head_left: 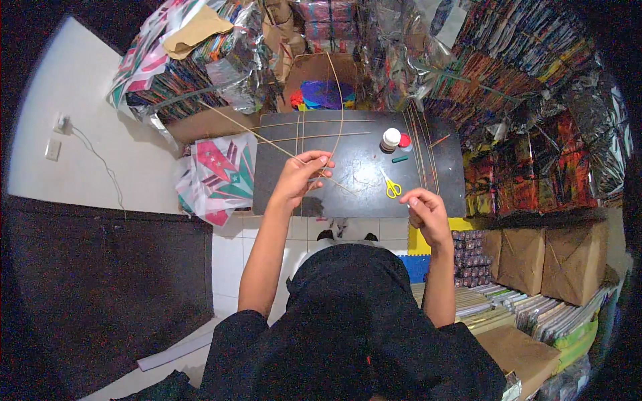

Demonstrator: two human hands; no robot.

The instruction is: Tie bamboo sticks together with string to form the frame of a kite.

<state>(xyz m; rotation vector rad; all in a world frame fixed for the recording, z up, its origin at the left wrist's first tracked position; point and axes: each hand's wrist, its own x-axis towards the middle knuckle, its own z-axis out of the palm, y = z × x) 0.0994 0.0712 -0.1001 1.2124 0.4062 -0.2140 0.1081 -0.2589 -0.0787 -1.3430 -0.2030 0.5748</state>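
Observation:
My left hand (301, 176) is raised over a dark tabletop (273, 175), pinching two thin bamboo-like sticks where they cross. One straight stick (241, 128) slants from upper left to lower right; the other, a bent stick (342, 100), curves up toward the far side. My right hand (428, 214) hovers at the table's near right edge, fingers curled and thumb near the index finger. Whether something fine is pinched there cannot be made out. Just left of it lie yellow-handled scissors (392, 189). Beyond them are a white-capped dark bottle (390, 140) and a small green cylinder (399, 159).
More thin sticks (419, 145) lie along the table's right side, with others (326, 136) at its left. A red lid (404, 140) sits beside the bottle. Printed sheets (220, 170) hang at the left edge. Tall wrapped bundles (506, 65) and brown parcels (574, 260) crowd around.

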